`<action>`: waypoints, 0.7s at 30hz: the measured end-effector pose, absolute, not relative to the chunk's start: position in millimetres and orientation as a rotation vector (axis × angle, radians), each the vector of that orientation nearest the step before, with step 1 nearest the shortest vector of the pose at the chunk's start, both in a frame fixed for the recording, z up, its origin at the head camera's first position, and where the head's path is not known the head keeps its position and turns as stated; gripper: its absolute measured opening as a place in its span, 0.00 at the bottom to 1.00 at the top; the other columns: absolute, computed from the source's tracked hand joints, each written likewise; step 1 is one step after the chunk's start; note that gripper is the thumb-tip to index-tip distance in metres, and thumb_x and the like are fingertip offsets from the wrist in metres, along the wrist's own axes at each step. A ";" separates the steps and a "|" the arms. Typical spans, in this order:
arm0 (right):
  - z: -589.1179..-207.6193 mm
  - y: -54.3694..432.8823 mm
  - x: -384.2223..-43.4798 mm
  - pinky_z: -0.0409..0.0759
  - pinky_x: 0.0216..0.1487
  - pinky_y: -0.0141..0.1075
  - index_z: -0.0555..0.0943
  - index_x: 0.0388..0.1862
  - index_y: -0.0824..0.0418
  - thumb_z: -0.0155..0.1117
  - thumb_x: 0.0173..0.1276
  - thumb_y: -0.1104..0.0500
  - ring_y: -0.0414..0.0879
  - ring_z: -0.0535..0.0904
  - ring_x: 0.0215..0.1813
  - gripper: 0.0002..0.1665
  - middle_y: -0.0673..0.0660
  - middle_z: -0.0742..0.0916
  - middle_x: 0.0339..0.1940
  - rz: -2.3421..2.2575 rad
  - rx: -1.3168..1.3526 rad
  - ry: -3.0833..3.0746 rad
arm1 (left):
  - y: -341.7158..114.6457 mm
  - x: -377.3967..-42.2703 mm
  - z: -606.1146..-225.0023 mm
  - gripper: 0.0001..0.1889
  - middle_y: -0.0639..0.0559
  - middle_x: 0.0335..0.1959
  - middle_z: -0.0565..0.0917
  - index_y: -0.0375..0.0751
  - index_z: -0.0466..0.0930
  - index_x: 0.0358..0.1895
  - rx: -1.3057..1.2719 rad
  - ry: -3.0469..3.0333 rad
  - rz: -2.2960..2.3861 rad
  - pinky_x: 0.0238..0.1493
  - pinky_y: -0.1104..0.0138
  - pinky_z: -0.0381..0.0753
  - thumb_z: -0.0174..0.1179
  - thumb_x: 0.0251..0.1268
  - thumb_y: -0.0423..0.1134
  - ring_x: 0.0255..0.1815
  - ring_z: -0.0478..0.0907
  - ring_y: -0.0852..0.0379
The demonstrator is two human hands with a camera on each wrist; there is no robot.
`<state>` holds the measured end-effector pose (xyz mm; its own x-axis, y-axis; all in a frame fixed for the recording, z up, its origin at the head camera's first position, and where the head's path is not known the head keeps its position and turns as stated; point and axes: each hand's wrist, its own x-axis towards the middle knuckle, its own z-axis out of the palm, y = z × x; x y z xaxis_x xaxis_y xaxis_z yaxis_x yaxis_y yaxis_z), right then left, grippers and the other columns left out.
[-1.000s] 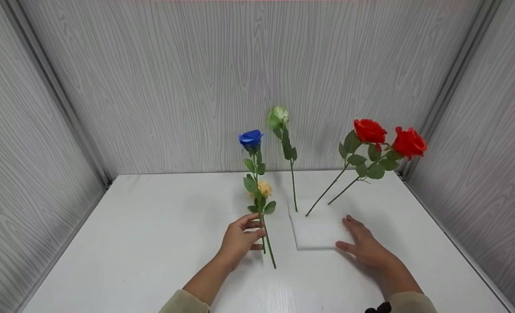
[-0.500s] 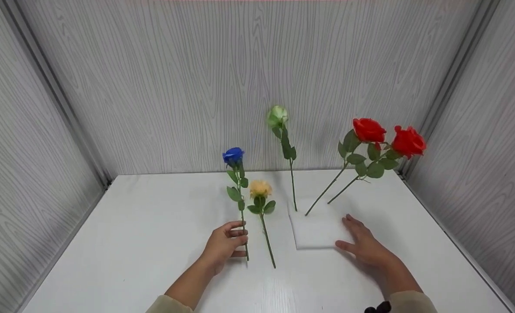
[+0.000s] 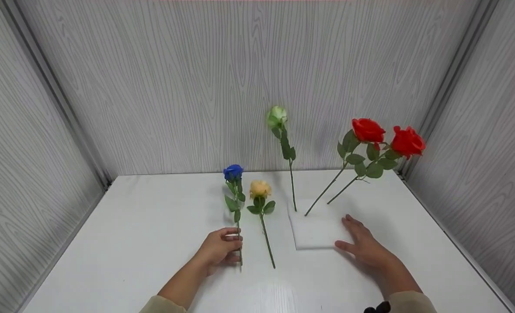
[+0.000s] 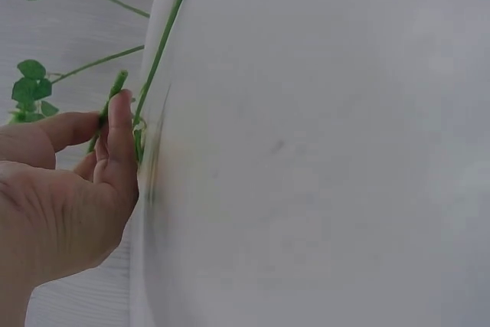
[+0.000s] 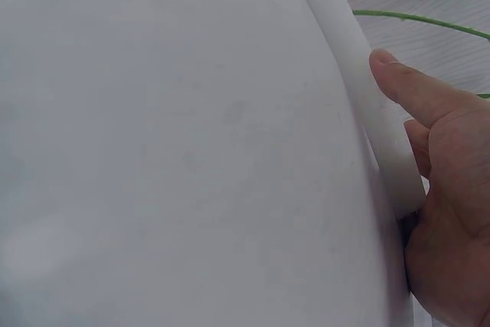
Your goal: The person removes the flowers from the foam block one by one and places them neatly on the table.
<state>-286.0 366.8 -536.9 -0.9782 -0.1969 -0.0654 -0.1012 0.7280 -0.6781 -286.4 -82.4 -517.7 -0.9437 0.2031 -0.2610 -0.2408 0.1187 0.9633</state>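
In the head view my left hand [image 3: 219,248] pinches the lower stem of a blue rose [image 3: 233,172], its bloom pointing away from me. The left wrist view shows the cut end of that stem [image 4: 120,80] poking out between thumb and fingers. Just right of it a yellow rose [image 3: 260,189] lies on the table. My right hand [image 3: 363,245] rests against the near right corner of a flat white block [image 3: 313,237], thumb and fingers spread. A pale green rose [image 3: 277,116] and two red roses, one nearer [image 3: 368,130] and one further right [image 3: 408,141], stand up from the block.
The white table [image 3: 161,226] is enclosed by a grey wood-grain back wall [image 3: 187,87] and side walls, the left one [image 3: 18,143] and the right one [image 3: 479,130]. The red roses lean right, above the table's far right part.
My left hand has moved left and toward me with the blue rose, away from above the yellow rose, and the bloom has come lower. My right hand and the block have stayed put.
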 end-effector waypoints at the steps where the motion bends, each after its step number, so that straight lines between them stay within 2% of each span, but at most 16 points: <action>1: -536.7 366.6 -286.2 0.39 0.89 0.69 0.52 0.90 0.66 0.67 0.79 0.40 0.73 0.39 0.91 0.56 0.70 0.50 0.92 -1.084 -0.245 2.797 | -83.9 -286.5 -517.7 0.27 0.35 0.66 0.83 0.32 0.74 0.75 -0.035 2.070 1.885 0.45 0.59 0.95 0.65 0.77 0.31 0.56 0.87 0.48; 11: -537.3 366.9 -285.8 0.40 0.89 0.70 0.52 0.90 0.65 0.67 0.80 0.40 0.73 0.39 0.91 0.56 0.70 0.50 0.92 -1.073 -0.256 2.805 | -87.6 -286.5 -519.8 0.28 0.36 0.63 0.85 0.30 0.73 0.75 -0.047 2.046 1.844 0.45 0.61 0.94 0.67 0.76 0.31 0.51 0.88 0.52; 21: -536.2 366.6 -284.1 0.39 0.89 0.70 0.52 0.90 0.65 0.66 0.80 0.40 0.73 0.39 0.91 0.55 0.70 0.50 0.92 -1.070 -0.271 2.815 | -89.6 -287.1 -516.8 0.28 0.37 0.61 0.86 0.31 0.73 0.75 -0.053 2.062 1.783 0.46 0.61 0.94 0.67 0.76 0.32 0.50 0.87 0.52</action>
